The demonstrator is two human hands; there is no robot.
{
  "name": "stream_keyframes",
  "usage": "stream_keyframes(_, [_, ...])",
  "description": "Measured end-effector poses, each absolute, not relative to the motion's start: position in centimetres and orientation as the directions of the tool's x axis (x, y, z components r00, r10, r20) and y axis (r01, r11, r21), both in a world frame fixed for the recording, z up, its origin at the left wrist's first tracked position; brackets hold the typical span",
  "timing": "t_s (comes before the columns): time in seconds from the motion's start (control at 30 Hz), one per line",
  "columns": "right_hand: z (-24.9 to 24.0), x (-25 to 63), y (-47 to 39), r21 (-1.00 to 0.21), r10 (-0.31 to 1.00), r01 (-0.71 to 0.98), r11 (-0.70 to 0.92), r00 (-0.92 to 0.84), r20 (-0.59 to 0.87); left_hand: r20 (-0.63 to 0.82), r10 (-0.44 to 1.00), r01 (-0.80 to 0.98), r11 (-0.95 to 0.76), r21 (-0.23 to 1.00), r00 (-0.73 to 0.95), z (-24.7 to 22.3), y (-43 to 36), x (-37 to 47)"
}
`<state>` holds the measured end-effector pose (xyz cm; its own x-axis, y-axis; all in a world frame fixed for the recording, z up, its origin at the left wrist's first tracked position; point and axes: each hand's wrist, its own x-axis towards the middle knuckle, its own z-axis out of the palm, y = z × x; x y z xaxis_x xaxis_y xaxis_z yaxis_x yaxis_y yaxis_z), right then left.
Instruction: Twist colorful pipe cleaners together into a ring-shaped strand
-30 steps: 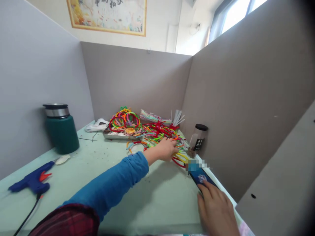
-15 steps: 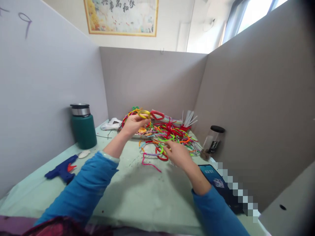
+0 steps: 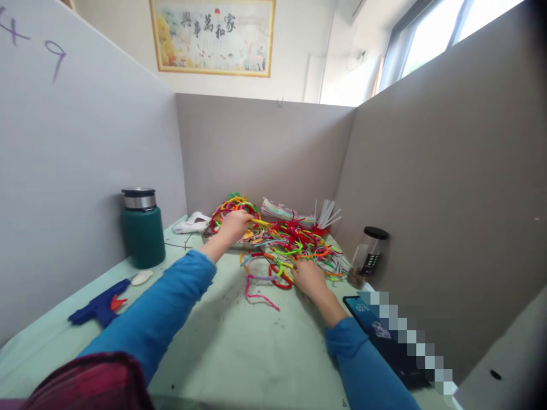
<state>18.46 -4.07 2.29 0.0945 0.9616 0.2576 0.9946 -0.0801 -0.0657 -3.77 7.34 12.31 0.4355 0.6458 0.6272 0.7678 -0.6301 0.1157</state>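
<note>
One slim yellow length [image 3: 260,222] juts right from left hand [image 3: 234,226], pinched tight; second yellow length [image 3: 287,265] pokes left from right hand [image 3: 310,276], pinched likewise. Open tabletop [image 3: 256,347] nearside of both hands; phone [image 3: 378,337] crowds room right of right hand.

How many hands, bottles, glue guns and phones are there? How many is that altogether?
Hands: 2, left hand and right hand
Bottles: 2, green bottle and see-through bottle
Glue gun: 1
Phone: 1
Total: 6
</note>
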Motion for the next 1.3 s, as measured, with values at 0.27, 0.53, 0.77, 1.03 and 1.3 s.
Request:
stream_keyframes(0.27, [1.0,19.0,-4.0,-0.051,0.964,0.998,-0.022,0.035,0.265,0.406,0.699,0.777,-0.628,-0.043,0.588,11.4,4.5,5.7])
stream_keyframes(0.53, [1.5,18.4,-4.1,-0.028,0.942,0.997,-0.071,0.077,0.325,0.147,0.952,0.957,-0.282,0.073,0.269,6.7,0.7,-3.6])
stream_keyframes(0.77, [4.1,11.9,-4.5,-0.048,0.925,0.971,0.235,-0.208,0.318,0.090,0.983,0.956,-0.175,0.235,0.158,3.7,-0.5,-6.4])
stream_keyframes(1.03, [2.1,11.2,-4.5,-0.110,0.884,0.932,0.346,-0.284,0.370,0.189,0.952,0.732,-0.306,0.609,0.241,1.9,0.0,-4.3])
stream_keyframes(1.3, [0.8,11.6,-4.1,-0.137,0.876,0.926,0.351,-0.273,0.398,-0.087,0.951,0.499,-0.076,0.863,0.295,0.8,0.8,-3.6])
